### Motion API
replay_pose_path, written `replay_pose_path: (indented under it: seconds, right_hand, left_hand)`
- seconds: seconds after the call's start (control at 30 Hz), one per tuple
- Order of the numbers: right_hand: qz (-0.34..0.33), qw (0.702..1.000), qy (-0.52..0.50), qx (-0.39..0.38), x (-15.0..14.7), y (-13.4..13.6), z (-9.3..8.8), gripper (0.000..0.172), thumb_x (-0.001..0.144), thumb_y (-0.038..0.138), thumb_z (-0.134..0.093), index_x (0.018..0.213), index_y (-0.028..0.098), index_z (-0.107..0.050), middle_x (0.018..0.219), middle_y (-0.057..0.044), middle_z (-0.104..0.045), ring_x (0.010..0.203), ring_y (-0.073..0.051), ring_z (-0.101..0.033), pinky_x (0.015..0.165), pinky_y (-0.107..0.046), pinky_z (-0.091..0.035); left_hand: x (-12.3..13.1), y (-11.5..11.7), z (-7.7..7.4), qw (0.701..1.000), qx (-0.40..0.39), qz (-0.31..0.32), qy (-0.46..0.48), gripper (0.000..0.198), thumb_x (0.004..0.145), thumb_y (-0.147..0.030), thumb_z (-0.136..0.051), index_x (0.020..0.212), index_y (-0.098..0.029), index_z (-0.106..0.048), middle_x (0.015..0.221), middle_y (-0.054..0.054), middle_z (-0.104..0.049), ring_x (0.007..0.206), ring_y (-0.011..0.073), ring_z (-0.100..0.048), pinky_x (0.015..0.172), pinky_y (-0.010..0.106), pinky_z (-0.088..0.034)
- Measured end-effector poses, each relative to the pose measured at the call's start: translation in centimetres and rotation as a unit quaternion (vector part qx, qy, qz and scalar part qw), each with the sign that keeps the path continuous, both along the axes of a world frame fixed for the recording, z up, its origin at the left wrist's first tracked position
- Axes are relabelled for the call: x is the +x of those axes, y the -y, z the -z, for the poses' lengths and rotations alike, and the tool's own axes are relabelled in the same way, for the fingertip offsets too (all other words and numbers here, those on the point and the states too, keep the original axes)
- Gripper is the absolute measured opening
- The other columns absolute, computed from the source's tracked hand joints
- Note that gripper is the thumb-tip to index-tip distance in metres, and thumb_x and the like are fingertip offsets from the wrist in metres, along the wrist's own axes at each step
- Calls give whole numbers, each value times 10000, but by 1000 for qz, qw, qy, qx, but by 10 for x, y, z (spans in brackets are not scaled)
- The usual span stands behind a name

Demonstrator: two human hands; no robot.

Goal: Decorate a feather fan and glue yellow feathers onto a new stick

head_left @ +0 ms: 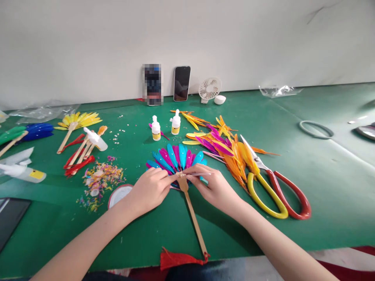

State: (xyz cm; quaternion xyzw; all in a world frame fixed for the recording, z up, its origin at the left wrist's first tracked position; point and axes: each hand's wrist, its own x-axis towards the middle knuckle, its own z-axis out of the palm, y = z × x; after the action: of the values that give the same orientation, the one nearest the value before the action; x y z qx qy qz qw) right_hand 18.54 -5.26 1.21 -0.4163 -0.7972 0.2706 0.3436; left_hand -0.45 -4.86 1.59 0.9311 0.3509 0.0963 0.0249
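1. The feather fan (183,185) is lying on the green table (140,242), between both hands.
2. The left hand (152,187) is curling, index fingertip touching the fan's wooden head; whether it is gripping, I cannot tell.
3. The right hand (212,186) is pinching a slim stick (202,174).
4. Scissors (265,167) are lying rightward.

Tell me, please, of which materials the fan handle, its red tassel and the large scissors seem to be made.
The fan handle looks like bare wood or bamboo: pale tan, matte. The red tassel seems soft, satiny thread, being limp and brush-shaped. The scissors have shiny grey blades, likely steel, and glossy red and yellow grips, perhaps plastic.
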Motion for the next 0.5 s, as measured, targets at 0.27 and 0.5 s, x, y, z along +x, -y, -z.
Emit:
replay_pose_path:
  seconds: [0.27,0.5]
  right_hand:
    - [2,1000,7,5,0,1,1,191,829,182,-430,848,202,-619,829,-60,-672,791,-174,-612,669,-289,-487]
    - [5,1000,11,9,0,1,1,183,828,176,-431,849,185,-613,820,-65,-672,790,-176,-611,661,-283,-487]
  left_hand:
    - [-1,0,0,1000,0,-1,-7,338,833,-148,-362,1126,-185,-526,688,25,-564,659,157,-503,610,281,-387]
    - [0,0,1,1000,8,-4,5,303,823,-139,-386,1068,-167,-562,690,27,-577,651,161,-507,599,283,-392]
